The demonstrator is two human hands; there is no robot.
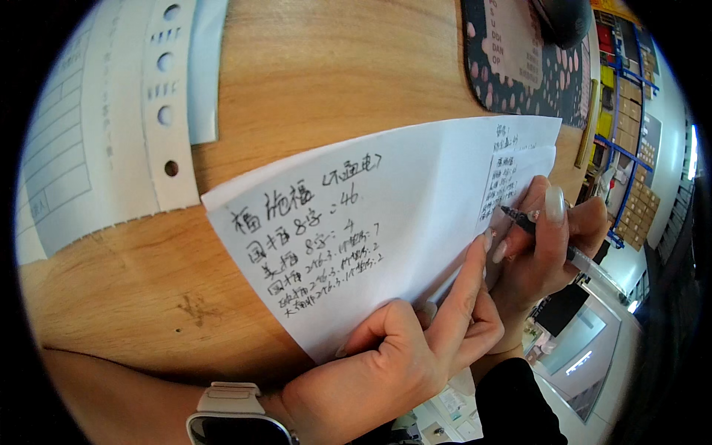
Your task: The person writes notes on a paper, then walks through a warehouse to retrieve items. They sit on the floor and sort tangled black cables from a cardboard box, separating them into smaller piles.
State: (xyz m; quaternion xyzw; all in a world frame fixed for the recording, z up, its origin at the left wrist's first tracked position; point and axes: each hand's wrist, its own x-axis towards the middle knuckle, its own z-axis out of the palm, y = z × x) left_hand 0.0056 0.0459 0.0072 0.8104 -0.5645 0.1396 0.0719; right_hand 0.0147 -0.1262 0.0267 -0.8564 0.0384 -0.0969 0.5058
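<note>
White paper sheets (411,200) with rows of dark handwriting lie aslant over the wooden desk. My left hand (389,350) holds them by the lower edge, its index finger stretched along the paper towards the pen. In my right hand (548,245) is a pen (598,270) with a dark grip and a clear barrel. Its tip rests at or just above a smaller written piece of paper (517,183) at the right end of the sheets. Part of that piece is hidden behind my right fingers.
Printed forms with punched edges (172,189) lie on the left of the wooden desk (334,61). A patterned mouse pad (478,72) bears a black computer mouse (567,22). Shelving with cardboard boxes (639,217) stands beyond. A pale-strapped smartwatch (236,425) is on my left wrist.
</note>
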